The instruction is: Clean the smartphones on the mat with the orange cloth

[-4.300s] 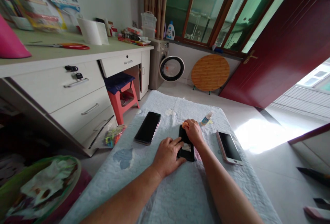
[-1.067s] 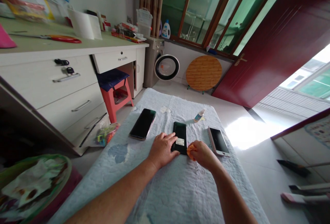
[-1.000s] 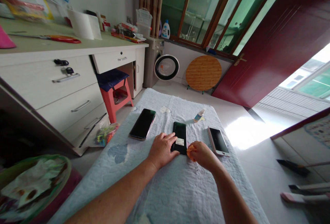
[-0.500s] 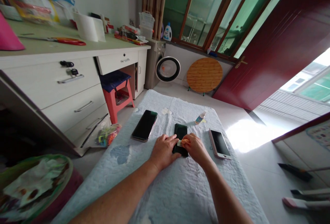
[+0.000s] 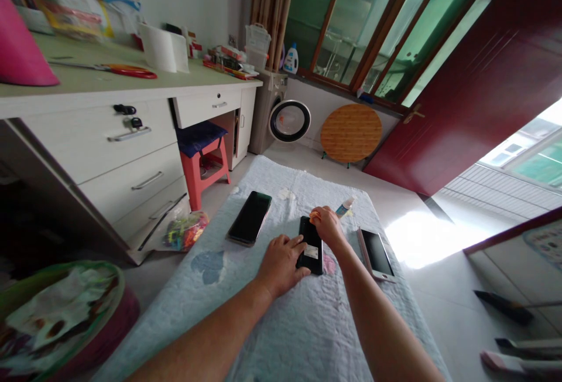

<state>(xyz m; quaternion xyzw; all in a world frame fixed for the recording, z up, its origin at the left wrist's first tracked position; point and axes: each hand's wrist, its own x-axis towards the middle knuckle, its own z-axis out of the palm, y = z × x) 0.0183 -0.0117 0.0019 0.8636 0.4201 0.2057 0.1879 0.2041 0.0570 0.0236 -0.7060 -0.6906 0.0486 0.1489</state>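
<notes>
Your right hand (image 5: 327,227) pinched what looked like an orange cloth (image 5: 314,217) on the black phone (image 5: 311,253); your left hand (image 5: 283,265) steadied it, fingers spread.

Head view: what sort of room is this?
Probably a room in a home, partly used for laundry: a grey washing machine stands with its round door open, a white plastic bottle with a blue cap is near it, and a white desk with drawers lines the wall.
</notes>
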